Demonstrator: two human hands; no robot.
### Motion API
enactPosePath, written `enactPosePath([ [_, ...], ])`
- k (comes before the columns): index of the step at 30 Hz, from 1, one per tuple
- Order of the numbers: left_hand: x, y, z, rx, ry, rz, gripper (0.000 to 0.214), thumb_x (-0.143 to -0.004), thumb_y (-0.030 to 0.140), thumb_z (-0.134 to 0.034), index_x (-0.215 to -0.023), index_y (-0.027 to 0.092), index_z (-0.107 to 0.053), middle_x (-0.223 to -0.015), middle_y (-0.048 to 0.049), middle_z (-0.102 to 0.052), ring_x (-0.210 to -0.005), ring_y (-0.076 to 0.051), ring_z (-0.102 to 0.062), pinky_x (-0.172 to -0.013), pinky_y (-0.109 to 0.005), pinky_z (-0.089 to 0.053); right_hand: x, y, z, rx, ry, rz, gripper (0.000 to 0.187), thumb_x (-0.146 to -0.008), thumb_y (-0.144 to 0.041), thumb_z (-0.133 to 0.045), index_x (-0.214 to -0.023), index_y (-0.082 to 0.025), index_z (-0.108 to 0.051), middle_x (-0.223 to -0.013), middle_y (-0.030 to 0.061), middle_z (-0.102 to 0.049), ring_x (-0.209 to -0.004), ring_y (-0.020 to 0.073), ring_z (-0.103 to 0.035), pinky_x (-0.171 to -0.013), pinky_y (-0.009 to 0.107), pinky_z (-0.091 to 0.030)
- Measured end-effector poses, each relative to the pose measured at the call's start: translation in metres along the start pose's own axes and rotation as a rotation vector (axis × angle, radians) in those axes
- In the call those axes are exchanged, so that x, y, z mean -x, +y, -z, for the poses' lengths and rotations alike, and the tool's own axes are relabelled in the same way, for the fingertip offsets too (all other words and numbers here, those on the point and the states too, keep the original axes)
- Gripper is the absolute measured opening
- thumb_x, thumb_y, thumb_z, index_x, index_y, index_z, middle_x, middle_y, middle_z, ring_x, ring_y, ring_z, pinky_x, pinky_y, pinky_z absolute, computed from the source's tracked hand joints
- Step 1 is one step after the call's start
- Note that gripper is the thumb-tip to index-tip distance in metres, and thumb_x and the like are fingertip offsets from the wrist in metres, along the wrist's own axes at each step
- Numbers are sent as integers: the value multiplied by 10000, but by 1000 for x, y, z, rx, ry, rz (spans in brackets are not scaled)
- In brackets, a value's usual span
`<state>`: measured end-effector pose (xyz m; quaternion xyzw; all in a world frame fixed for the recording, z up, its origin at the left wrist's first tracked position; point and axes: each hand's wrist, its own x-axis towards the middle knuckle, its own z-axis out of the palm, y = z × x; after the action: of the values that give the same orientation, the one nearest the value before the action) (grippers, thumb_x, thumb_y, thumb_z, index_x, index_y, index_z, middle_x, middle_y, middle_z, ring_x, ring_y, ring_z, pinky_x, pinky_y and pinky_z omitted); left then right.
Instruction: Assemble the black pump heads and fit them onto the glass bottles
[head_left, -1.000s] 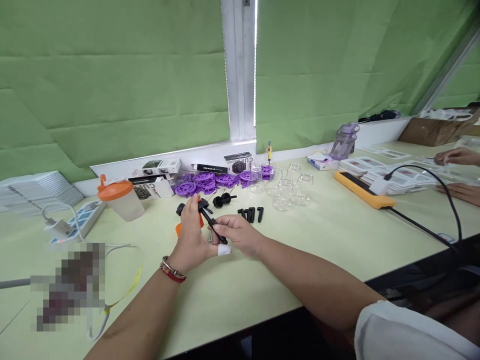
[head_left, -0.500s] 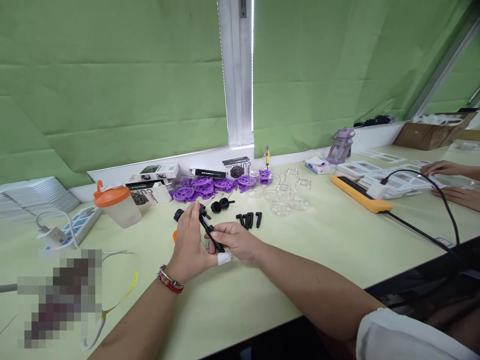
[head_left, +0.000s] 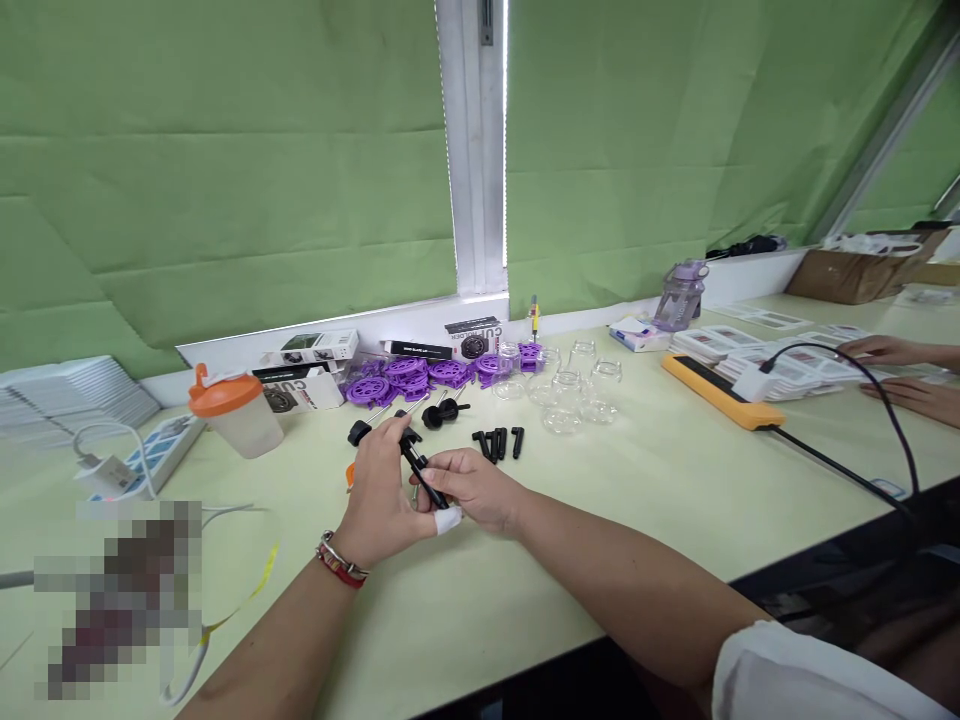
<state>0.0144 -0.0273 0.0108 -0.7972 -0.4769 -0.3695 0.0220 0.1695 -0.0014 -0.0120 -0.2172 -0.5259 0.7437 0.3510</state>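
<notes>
Both of my hands close around a slim black rod-shaped part [head_left: 426,478] with a shiny strip along its upper section. It slants down to the right. My left hand [head_left: 382,485], its thumb wrapped in white, steadies the part from the left and below. From the other side, the fingertips of my right hand [head_left: 466,482] pinch its middle. What lies under the fingers is hidden. Beyond them are black knobs with metal rods [head_left: 442,412] and several short black L-shaped pieces [head_left: 501,443]. An orange object [head_left: 349,476] shows partly behind my left hand.
Purple plastic discs [head_left: 409,378] and printed boxes [head_left: 300,385] line the wall. Clear glass jars [head_left: 568,395] stand to their right. An orange-lidded cup [head_left: 236,415] and a power strip [head_left: 154,460] are left. Rightward lie an orange power bar [head_left: 720,390] and another person's hands [head_left: 892,370].
The black part has dropped very slightly in my fingers, and its top end sits a little lower. Both hands stay in nearly the same place.
</notes>
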Motion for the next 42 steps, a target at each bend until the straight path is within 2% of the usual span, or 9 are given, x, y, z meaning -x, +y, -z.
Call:
enactPosePath([
  [9, 2, 4, -6, 30, -77, 63, 1061, -494, 419, -744, -1383, 141, -235, -1342, -185, -361, -1257, -365, -364, -1000, -531, -377, -4, 4, 0, -69, 17, -61, 309, -678, -404, -731, -732, -119, -622, -581, 9, -619, -494, 93, -517, -485, 224, -350],
  [15, 2, 7, -5, 0, -36, 67, 1003, -526, 442, -732, -1368, 154, -268, -1315, -179, -407, -1229, -376, -402, -977, -544, -389, -3, 3, 0, -60, 18, -54, 337, -672, -434, -737, -692, -122, -612, -584, 9, -617, -499, 90, -521, -494, 224, -357],
  [21, 1, 9, -4, 16, -19, 90, 941, -528, 404, -731, -1332, 152, -312, -1247, -162, -467, -1153, -354, -472, -934, -512, -429, -5, 5, 2, -65, -14, -52, 375, -680, -462, -742, -778, -114, -642, -618, 12, -626, -541, 98, -541, -533, 227, -378],
  [26, 0, 11, 3, 90, -72, 179, 950, -519, 365, -744, -1337, 180, -299, -1225, -134, -488, -1112, -311, -510, -913, -465, -454, -4, 1, 6, -26, -54, -34, 417, -678, -507, -738, -751, -109, -638, -666, 24, -641, -551, 91, -540, -542, 226, -369],
  [30, 0, 9, 9, 158, -102, 220, 934, -520, 313, -752, -1324, 220, -286, -1205, -101, -497, -1068, -268, -542, -907, -425, -461, -2, -5, 8, 5, -104, -28, 471, -669, -546, -729, -819, -106, -652, -715, 31, -650, -612, 99, -551, -595, 235, -378],
  [38, -3, 6, 11, 246, -170, 281, 830, -519, 321, -773, -1228, 242, -348, -1118, -70, -519, -953, -229, -570, -841, -397, -473, -8, -1, 12, 30, -31, -29, 490, -708, -591, -669, -815, -114, -647, -653, 27, -639, -562, 102, -548, -572, 241, -396],
  [40, -5, 4, 16, 351, -188, 326, 776, -532, 335, -771, -1190, 245, -369, -1062, -54, -532, -902, -205, -569, -806, -375, -478, -10, -3, 16, 64, 26, 8, 481, -724, -586, -654, -825, -116, -634, -638, 35, -652, -533, 105, -551, -566, 253, -413],
  [42, -7, 2, 24, 548, -217, 419, 671, -582, 374, -740, -1137, 246, -385, -1002, -42, -547, -826, -180, -564, -711, -331, -484, -13, -8, 23, 100, 136, 48, 438, -748, -550, -645, -834, -121, -621, -638, 44, -664, -518, 106, -551, -559, 260, -425],
])
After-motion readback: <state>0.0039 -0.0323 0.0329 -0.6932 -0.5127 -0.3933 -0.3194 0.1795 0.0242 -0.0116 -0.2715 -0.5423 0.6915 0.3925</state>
